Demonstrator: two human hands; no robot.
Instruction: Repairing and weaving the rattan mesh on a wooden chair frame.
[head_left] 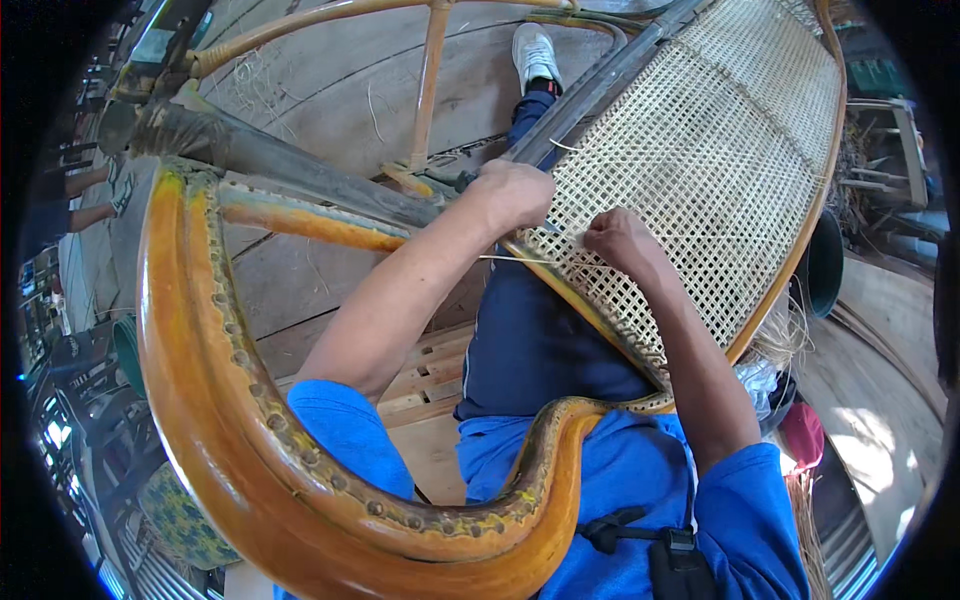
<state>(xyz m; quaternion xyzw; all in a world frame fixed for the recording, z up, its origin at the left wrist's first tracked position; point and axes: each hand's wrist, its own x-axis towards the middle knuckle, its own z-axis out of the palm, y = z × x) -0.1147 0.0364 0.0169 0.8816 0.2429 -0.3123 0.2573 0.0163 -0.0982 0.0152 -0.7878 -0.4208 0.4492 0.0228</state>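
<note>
1. Left hand [515, 195]: fingers curled inward, back of the hand facing up, positioned at the near-left edge of the woven cane panel [715, 150]. A small grey pointed tip [551, 228] shows just beside it; the grip on it is hidden.
2. Right hand [618, 238]: fingers folded together, positioned over the woven panel, near the left hand but apart from it. Whether it pinches anything cannot be told.
3. Pale strand [515, 259]: extends sideways below both hands, crossing the panel's edge.
4. Left forearm: angled up and rightward from the lower left. Right forearm: angled up and leftward from the lower right. Both are bare below short blue sleeves [345, 425].
5. Woven panel: open lattice, pale, slanting from the lap to the upper right. A dark bar [590, 95] runs along its upper-left side.
6. Curved frame [175, 350]: glossy orange-brown, bending around the left arm and across the lap; a row of dark holes follows its inner face.
7. Leg in dark trousers [540, 340]: beneath the panel's near-left edge; a white shoe [537, 55] is farther up.
8. Plank floor [290, 285]: grey-brown, with wooden slats [440, 365] nearer the body.
9. Right periphery: dark green container [822, 265], loose pale fibres [790, 340] and a red item [802, 435].
10. Left periphery: another person's foot [121, 192].
</note>
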